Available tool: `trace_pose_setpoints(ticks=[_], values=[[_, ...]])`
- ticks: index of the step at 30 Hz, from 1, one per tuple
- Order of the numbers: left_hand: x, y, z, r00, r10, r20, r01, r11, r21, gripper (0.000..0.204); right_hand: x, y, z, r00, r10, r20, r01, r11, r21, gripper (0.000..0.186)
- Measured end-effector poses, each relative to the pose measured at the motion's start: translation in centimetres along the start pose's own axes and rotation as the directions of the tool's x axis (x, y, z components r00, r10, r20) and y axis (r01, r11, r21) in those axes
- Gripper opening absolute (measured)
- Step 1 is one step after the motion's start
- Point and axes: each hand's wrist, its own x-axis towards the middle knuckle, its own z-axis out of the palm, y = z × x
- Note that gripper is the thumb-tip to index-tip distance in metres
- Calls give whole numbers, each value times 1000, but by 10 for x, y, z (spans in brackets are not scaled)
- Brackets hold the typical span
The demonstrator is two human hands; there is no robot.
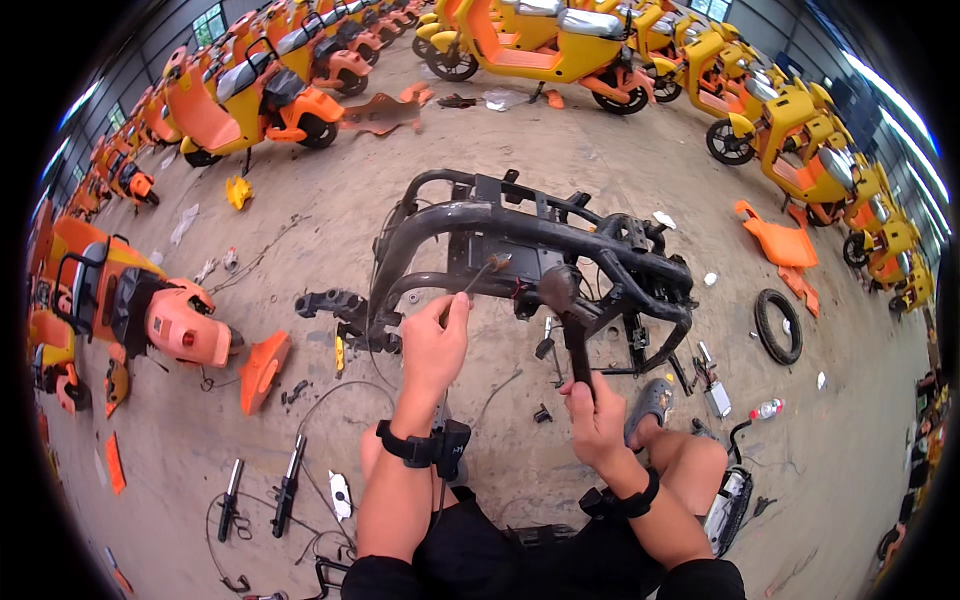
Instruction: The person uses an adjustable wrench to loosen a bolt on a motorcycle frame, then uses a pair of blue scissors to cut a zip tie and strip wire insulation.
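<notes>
A black tubular scooter frame (440, 222) lies on the floor in front of me. My left hand (437, 335) is closed round a thin metal rod (480, 280), whose far end meets a rusty spot on the frame; whether it is a punch or a screwdriver I cannot make out. In my right hand (597, 418) is a hammer, gripped by its dark handle (578, 352). The rounded hammer head (558, 287) is raised in front of the frame, to the right of the rod, and hides part of the tubes behind it.
Orange and yellow scooters (540, 50) stand in rows around. On the floor lie a tyre (778, 326), orange panels (780, 240), two shock absorbers (288, 488), cables (330, 395), a yellow-handled tool (339, 353) and a bottle (767, 408). My shoe (650, 408) is right of the hammer.
</notes>
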Motion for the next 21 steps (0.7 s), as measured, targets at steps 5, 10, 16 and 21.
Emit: trace_pose_setpoints(ticks=[5, 10, 16, 21], values=[[2, -1, -11, 997, -13, 78, 10, 999, 38, 27, 22, -27, 20, 982, -187, -10, 180, 955, -235, 13], [0, 5, -9, 997, -4, 81, 5, 1000, -20, 25, 35, -56, 31, 934, -336, -121, 308, 929, -205, 13], [2, -1, -2, 994, 74, 82, -70, 996, -51, 22, 30, 6, 48, 998, -66, -15, 53, 900, -432, 18], [-2, 4, -6, 995, 62, 77, -63, 998, 15, 21, 38, -60, 33, 977, -201, -77, 176, 952, -252, 17]])
